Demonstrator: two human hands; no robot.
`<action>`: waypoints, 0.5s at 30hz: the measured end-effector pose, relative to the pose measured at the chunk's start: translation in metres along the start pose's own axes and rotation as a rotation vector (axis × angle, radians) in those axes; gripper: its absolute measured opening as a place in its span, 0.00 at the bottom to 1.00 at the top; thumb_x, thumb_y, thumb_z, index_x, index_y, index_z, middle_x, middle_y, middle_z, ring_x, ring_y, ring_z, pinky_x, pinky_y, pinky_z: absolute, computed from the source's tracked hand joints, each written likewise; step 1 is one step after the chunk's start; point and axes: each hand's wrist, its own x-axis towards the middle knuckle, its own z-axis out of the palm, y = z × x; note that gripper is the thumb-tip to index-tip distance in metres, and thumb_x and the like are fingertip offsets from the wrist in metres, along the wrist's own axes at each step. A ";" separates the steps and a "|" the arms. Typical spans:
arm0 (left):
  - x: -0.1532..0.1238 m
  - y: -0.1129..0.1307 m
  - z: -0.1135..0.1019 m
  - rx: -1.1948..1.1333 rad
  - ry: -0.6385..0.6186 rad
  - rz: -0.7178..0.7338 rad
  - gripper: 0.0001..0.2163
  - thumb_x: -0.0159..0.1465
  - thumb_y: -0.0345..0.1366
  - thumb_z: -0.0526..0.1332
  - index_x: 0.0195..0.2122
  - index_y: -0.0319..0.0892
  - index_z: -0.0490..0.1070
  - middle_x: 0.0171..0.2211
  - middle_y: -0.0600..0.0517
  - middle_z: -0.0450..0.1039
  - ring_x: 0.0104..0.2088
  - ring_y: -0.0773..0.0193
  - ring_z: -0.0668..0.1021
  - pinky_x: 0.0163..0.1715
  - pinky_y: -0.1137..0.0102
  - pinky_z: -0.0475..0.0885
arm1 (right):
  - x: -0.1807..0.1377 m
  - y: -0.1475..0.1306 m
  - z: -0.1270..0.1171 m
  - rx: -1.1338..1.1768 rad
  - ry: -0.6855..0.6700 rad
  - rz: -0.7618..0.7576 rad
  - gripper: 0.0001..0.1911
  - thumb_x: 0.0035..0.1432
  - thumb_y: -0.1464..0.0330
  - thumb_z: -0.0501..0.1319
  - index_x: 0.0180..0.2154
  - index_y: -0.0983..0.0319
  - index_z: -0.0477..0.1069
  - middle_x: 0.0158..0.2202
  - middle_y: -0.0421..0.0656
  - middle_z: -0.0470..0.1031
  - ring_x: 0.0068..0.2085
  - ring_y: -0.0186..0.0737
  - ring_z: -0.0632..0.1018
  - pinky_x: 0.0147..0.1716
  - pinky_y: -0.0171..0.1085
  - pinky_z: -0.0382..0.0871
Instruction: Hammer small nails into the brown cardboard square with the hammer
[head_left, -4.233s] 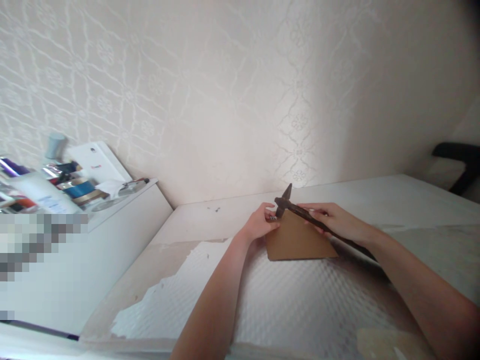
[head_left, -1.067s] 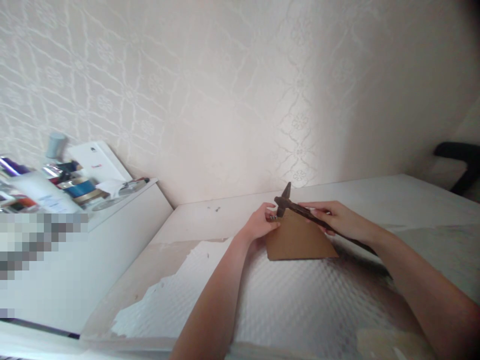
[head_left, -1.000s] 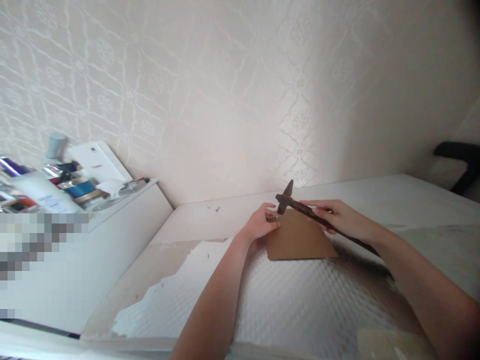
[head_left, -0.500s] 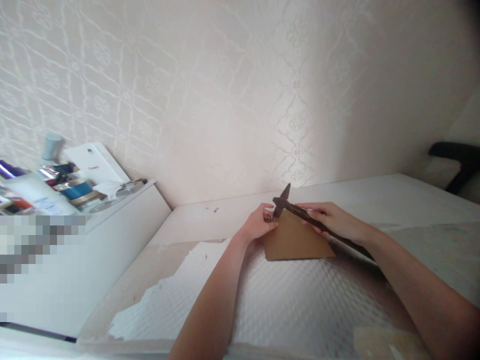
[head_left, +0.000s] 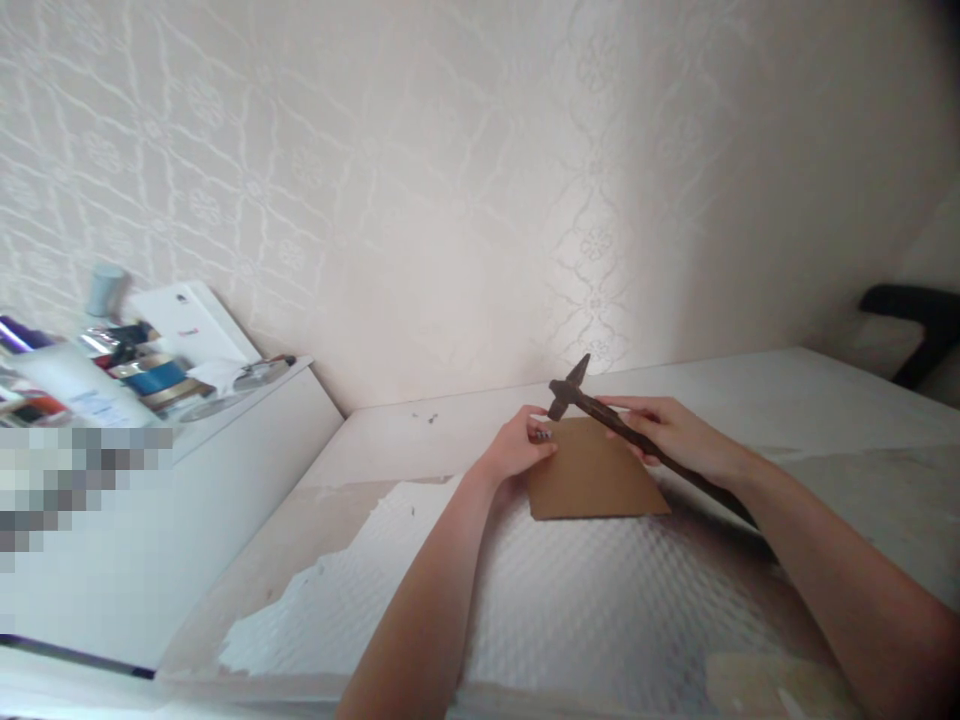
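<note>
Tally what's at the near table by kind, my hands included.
hands: 2 (left hand, right hand)
hammer: 1
brown cardboard piece: 1
Total: 4

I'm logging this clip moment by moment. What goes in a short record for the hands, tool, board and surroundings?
left hand: fingers pinch a small grey piece at the board's far corner
right hand: shut on the hammer handle
hammer: head above that corner, not touching
board: brown, flat on a white textured sheet
table: pale, against the wall
cabinet: left, cluttered top
</note>
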 end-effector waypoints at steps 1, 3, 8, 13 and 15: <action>0.000 0.000 0.000 0.009 0.001 0.003 0.20 0.53 0.26 0.62 0.46 0.41 0.61 0.35 0.51 0.71 0.34 0.66 0.73 0.41 0.66 0.68 | 0.000 0.000 0.000 -0.013 -0.001 0.001 0.27 0.58 0.61 0.54 0.58 0.64 0.64 0.27 0.41 0.69 0.21 0.29 0.64 0.18 0.29 0.58; 0.000 0.000 0.000 0.023 0.002 0.009 0.20 0.53 0.26 0.62 0.46 0.41 0.61 0.34 0.52 0.70 0.34 0.66 0.73 0.41 0.66 0.68 | 0.000 0.000 0.000 -0.045 -0.014 0.011 0.27 0.58 0.61 0.54 0.57 0.64 0.66 0.27 0.41 0.69 0.21 0.30 0.65 0.17 0.30 0.58; 0.000 -0.002 -0.001 0.042 0.016 0.001 0.21 0.53 0.26 0.63 0.47 0.41 0.61 0.33 0.53 0.70 0.35 0.66 0.73 0.42 0.66 0.68 | 0.001 -0.002 -0.005 -0.107 0.065 -0.087 0.28 0.59 0.60 0.51 0.58 0.66 0.63 0.21 0.38 0.65 0.19 0.32 0.64 0.18 0.32 0.59; 0.001 -0.003 -0.001 0.054 0.022 0.003 0.21 0.52 0.25 0.63 0.47 0.41 0.61 0.34 0.53 0.70 0.34 0.67 0.72 0.41 0.67 0.68 | 0.005 0.002 -0.014 -0.585 0.431 -0.166 0.24 0.60 0.64 0.50 0.55 0.63 0.69 0.22 0.42 0.71 0.24 0.39 0.71 0.27 0.37 0.65; 0.001 -0.003 -0.001 0.057 0.029 0.010 0.21 0.52 0.25 0.63 0.47 0.41 0.61 0.33 0.53 0.69 0.34 0.68 0.72 0.41 0.68 0.68 | 0.006 0.007 -0.018 -0.819 0.537 -0.175 0.22 0.60 0.66 0.50 0.53 0.61 0.70 0.34 0.48 0.76 0.32 0.44 0.75 0.34 0.40 0.67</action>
